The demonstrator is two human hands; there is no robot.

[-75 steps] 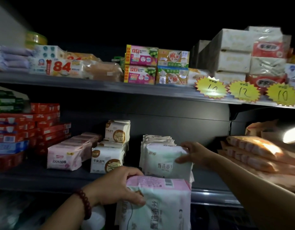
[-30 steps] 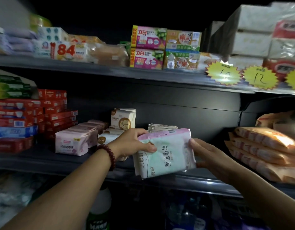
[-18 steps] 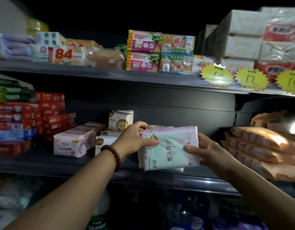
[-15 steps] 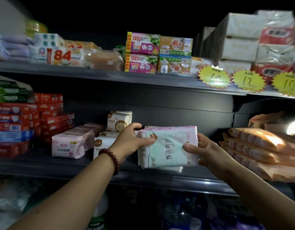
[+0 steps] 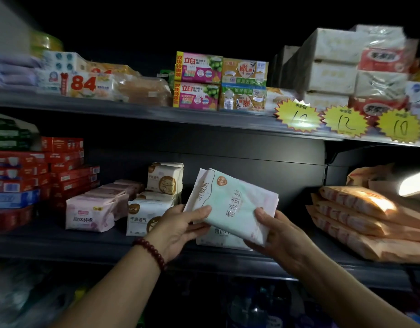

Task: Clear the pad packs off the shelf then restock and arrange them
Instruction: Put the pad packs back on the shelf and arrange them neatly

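A mint-green and white pad pack (image 5: 235,204) is tilted in front of the middle shelf (image 5: 62,242), held between both hands. My left hand (image 5: 178,228) grips its lower left corner with the thumb on the front. My right hand (image 5: 280,235) grips its lower right edge. Behind it more packs of the same kind (image 5: 218,239) stand on the shelf, mostly hidden. To the left stand cream pad packs (image 5: 145,216) with another (image 5: 165,177) on top, and pink pad packs (image 5: 90,215).
Red and blue boxes (image 5: 27,176) are stacked at the shelf's left end. Orange packs (image 5: 360,216) lie piled at the right. The upper shelf holds soap boxes (image 5: 197,81), tissue packs (image 5: 334,65) and yellow price tags (image 5: 346,121). Below the shelf it is dark.
The pack has tipped from level against the stack to a slant, its left end raised. Both hands have slid down to its lower corners.
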